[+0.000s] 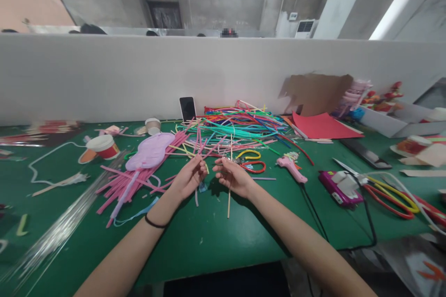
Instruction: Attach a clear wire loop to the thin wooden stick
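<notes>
My left hand [191, 177] is closed in a pinch above the middle of the table. A short pale-yellow piece [207, 168] shows at its fingertips; what the fingers grip is too small to make out. Just right of it, my right hand [234, 177] has its fingers curled together, and their contents are unclear. A thin wooden stick [228, 206] runs beneath the right hand, with its far end showing beyond; whether it is held cannot be told. Yellow- and red-handled pliers [253, 166] lie beyond the right hand. Pink pipe cleaners [116, 191] lie left, under a lilac cloud-shaped piece on a stem [149, 151].
A heap of coloured pipe cleaners [240, 125] lies at the back, near a phone [188, 109]. To the right are a pink glue gun [292, 169], a purple power adapter [339, 190] with a cord, and scissors [390, 199]. Paper cups [104, 146] and clear strips [66, 222] occupy the left.
</notes>
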The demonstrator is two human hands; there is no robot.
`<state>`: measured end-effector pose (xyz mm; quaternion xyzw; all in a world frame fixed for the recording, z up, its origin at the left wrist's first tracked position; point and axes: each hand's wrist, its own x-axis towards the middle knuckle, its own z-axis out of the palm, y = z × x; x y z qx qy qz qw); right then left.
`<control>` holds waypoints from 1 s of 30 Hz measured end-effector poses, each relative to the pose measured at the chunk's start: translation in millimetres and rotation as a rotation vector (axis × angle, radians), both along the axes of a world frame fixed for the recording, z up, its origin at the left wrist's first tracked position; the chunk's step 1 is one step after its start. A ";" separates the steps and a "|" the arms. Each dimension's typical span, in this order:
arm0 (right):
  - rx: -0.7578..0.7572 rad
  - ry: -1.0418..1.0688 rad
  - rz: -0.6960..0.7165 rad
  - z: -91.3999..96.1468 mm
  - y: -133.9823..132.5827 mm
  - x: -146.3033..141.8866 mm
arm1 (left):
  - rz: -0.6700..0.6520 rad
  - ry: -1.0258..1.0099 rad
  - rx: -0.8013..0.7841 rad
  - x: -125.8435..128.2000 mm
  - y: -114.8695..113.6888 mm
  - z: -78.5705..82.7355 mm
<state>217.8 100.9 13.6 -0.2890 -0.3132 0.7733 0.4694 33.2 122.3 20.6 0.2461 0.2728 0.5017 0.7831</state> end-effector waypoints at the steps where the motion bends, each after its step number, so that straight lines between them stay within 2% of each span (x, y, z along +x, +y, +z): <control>1: 0.008 0.000 -0.003 -0.8 0.1 0.4 | 0.006 0.008 0.003 0.0 0.2 -0.2; 8: 0.038 0.015 -0.025 -4.5 0.8 -1.8 | 0.052 0.071 0.035 2.8 -0.9 -3.8; 12: 0.060 -0.009 -0.103 -1.1 1.1 -0.9 | 0.058 0.102 0.062 5.8 -4.6 -0.6; 18: 0.081 0.015 -0.129 -2.3 5.5 5.8 | 0.107 0.144 0.035 8.9 -8.1 5.0; 22: 0.117 -0.002 -0.176 -3.6 5.9 4.8 | 0.104 0.143 0.032 9.7 -8.6 6.2; 30: 0.224 -0.047 -0.239 5.3 1.7 3.7 | 0.075 0.192 -0.020 8.7 -8.2 8.7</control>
